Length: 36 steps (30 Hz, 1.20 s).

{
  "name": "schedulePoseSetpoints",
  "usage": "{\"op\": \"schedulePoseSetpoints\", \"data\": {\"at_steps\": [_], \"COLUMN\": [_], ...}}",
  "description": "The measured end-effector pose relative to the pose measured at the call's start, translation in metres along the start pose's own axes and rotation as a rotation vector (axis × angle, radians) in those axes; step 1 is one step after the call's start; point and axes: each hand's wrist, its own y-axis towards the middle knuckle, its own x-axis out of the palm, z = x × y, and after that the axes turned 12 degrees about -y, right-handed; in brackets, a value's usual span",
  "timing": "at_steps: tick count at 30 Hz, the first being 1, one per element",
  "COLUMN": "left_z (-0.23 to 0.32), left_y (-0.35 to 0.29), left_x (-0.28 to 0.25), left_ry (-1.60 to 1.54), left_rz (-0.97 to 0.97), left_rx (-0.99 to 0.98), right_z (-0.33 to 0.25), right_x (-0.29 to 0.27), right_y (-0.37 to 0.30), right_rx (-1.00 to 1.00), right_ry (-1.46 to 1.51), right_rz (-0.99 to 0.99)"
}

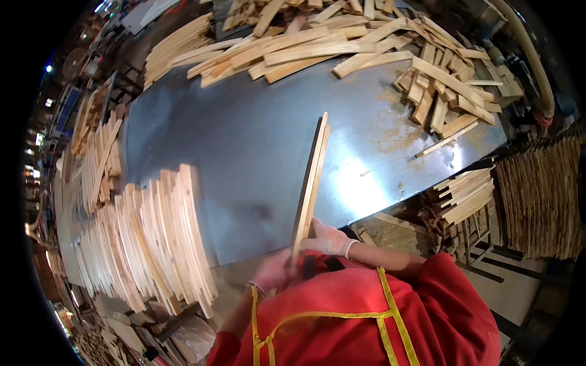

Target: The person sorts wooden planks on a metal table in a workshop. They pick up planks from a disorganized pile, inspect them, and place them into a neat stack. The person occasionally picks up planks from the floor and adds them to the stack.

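Observation:
Two slim wooden strips (312, 177), held side by side, point away from my body over the near edge of the metal-topped table (244, 134). My right hand (331, 238), in a pale knitted glove, closes on their near end from the right. My left hand (273, 272), gloved too, is at the left of that end. Motion blurs it, and its fingers cannot be made out. At the left, a row of pale wooden strips (146, 238) lies closely packed near the table's left end.
Loose wooden strips (305, 52) are heaped along the far edge, with shorter pieces (445, 91) piled at the far right. Stacked wood (540, 195) stands beyond the table on the right, near a metal-legged stand (482, 250). A ridged hose (534, 55) hangs at the upper right.

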Motion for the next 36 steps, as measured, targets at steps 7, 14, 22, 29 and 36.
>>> {"op": "schedulePoseSetpoints", "data": {"at_steps": [7,14,22,29,36], "left_z": [0.059,-0.022,-0.076,0.020,0.219], "left_y": [0.057,0.021,-0.042,0.097,0.147], "left_x": [-0.035,-0.072,-0.135,-0.044,0.119], "left_ry": [0.421,0.637,1.227,0.211,0.579], "left_rz": [0.594,1.050,1.344,0.714,0.127], "left_rx": [0.085,0.167,-0.373,0.556,0.549], "right_z": [-0.054,0.016,0.273,0.351,0.268], "right_x": [0.065,-0.031,-0.175,-0.314,-0.239], "right_y": [0.037,0.007,-0.022,-0.056,-0.080], "right_rx": [-0.176,-0.097,0.335,0.509,0.029], "right_ry": [-0.242,-0.078,0.383,0.788,1.432], "right_rz": [-0.049,0.168,0.956,1.098,1.044]}}
